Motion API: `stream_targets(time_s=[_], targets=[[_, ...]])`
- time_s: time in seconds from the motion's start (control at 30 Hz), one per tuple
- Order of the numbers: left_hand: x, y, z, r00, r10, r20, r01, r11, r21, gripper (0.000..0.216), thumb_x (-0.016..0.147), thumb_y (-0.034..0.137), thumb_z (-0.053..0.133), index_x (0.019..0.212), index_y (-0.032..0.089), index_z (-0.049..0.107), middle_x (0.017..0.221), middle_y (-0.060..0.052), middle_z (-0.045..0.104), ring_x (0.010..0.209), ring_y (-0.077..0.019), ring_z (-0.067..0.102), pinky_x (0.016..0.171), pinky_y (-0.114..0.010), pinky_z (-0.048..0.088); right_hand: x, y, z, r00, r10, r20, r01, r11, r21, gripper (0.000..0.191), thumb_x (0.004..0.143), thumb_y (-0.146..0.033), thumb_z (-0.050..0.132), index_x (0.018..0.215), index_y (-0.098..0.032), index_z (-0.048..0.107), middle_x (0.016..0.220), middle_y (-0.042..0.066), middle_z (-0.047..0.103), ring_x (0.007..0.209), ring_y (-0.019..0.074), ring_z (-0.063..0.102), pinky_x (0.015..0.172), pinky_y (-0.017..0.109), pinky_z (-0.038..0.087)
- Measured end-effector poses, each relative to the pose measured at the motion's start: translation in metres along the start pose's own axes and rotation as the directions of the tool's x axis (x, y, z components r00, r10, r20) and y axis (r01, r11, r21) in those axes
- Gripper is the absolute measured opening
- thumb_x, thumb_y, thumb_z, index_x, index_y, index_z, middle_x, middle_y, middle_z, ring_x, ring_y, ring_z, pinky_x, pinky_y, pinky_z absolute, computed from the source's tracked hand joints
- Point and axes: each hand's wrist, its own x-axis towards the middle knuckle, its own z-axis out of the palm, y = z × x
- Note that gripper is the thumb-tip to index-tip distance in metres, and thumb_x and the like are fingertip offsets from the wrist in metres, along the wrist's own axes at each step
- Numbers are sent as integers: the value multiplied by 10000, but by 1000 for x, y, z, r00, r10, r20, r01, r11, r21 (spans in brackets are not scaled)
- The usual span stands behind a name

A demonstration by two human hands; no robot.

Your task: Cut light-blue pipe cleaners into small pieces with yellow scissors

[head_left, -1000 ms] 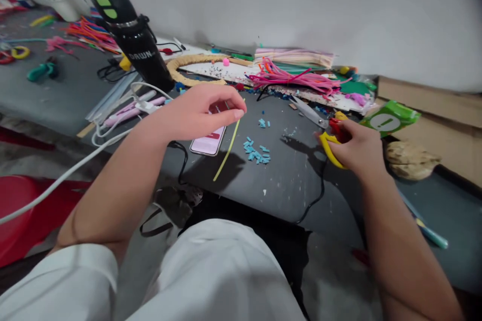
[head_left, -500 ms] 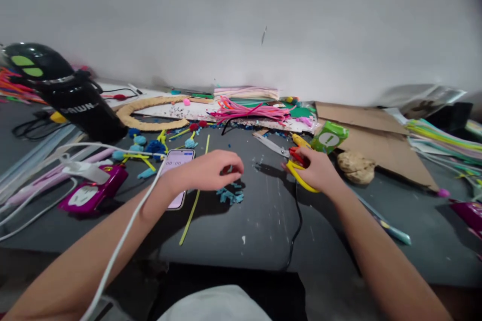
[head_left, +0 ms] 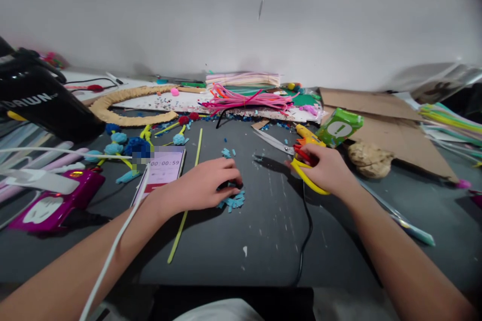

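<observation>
My left hand (head_left: 211, 183) is low over the dark table, fingers and thumb curled nearly together at a small pile of cut light-blue scraps (head_left: 234, 203). What lies between its fingertips is hidden. Under that wrist runs a thin yellow-green pipe cleaner (head_left: 176, 238), and the forearm partly covers a phone (head_left: 163, 168) showing a timer at 00:00:59. My right hand (head_left: 326, 168) grips scissors (head_left: 276, 143) by their yellow and red handles, blades pointing away to the left. A few more blue scraps (head_left: 226, 152) lie beyond my left hand.
Farther back are pink pipe cleaners (head_left: 248, 103), a tan wrapped ring (head_left: 124, 116) and blue pompoms (head_left: 137, 148). A black bottle (head_left: 41, 100) and purple power strip (head_left: 56, 203) stand left. On the right are a glue gun (head_left: 309, 135), green packet (head_left: 341, 128), brown lump (head_left: 371, 159) and cardboard (head_left: 406, 135).
My left hand has come down onto the blue scraps, and some now lie apart beyond it. The right hand keeps hold of the scissors. The camera view has shifted slightly.
</observation>
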Motion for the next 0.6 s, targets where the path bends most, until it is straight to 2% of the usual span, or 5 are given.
stream_targets(time_s=[0.17,0.4,0.6], targets=[[1,5,0,1000,4,-11,-5,999,-39,217,983,294,425,1023,205,619,987,-39,573,915,-173,555,829,-304,434,0,2,-1,1000,18,8,-18,1000,4,377,713,-550,681,674,-213,518,592,-16,512,558,133,409,519,261,318],[4,7,4,1000,12,5,-12,1000,-29,178,958,312,487,1002,203,621,993,-39,570,908,-176,560,824,-308,433,-2,-1,-7,1000,10,-23,-10,1000,1,406,707,-558,686,662,-206,489,588,-21,489,549,120,387,511,253,308],[8,5,8,999,33,15,-33,999,-33,174,968,256,447,920,170,591,947,-53,577,873,-175,553,793,-302,433,-2,-3,-9,1000,-4,-23,4,1000,1,391,701,-547,693,667,-205,506,606,-13,517,560,127,410,524,261,312]])
